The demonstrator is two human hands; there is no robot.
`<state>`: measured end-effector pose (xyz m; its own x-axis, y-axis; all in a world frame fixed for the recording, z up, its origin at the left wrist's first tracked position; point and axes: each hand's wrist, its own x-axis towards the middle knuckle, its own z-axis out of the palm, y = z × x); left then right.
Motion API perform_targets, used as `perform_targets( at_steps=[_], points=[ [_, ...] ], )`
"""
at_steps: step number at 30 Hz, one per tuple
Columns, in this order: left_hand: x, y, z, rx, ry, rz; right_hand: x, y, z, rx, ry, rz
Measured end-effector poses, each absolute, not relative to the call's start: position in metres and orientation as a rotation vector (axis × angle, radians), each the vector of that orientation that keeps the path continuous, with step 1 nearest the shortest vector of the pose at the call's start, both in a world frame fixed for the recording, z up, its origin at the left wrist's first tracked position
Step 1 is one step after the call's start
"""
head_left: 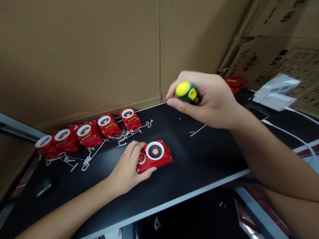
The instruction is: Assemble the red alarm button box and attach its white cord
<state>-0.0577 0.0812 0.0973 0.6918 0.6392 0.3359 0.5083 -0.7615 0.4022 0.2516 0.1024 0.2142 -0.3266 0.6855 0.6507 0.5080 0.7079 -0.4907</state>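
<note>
My left hand [128, 169] rests on the black table [199, 166] and grips the left end of a red box-shaped device [155, 156] with a white ring and dark round centre on top. My right hand [209, 99] is raised above the table, right of and higher than the device, its fingers closed round a screwdriver [187, 92] with a green and yellow handle. The screwdriver's shaft is hidden by the hand.
Several more red devices [87, 132] stand in a row at the back left, with small white chains [124, 136] strewn before them. Cardboard sheets [87, 49] wall the back. At right lie another red device [235, 83], white boxes [276, 91] and a white cable [294, 136].
</note>
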Motion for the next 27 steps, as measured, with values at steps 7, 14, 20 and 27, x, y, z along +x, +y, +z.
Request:
perform_targets(
  at_steps=[7, 14, 20, 27],
  points=[
    [-0.059, 0.081, 0.099, 2.568, 0.957, 0.673, 0.308, 0.143, 0.200, -1.930, -2.589, 0.713],
    [-0.061, 0.082, 0.101, 2.538, 0.974, 0.652, 0.301, 0.153, 0.179, -2.162, -2.612, 0.799],
    [-0.060, 0.077, 0.102, 2.557, 1.025, 0.651, 0.294, 0.150, 0.178, -2.207, -2.668, 0.780],
    [-0.061, 0.078, 0.097, 2.636, 1.010, 0.800, 0.280, 0.143, 0.175, -2.139, -2.752, 0.614]
  ],
)
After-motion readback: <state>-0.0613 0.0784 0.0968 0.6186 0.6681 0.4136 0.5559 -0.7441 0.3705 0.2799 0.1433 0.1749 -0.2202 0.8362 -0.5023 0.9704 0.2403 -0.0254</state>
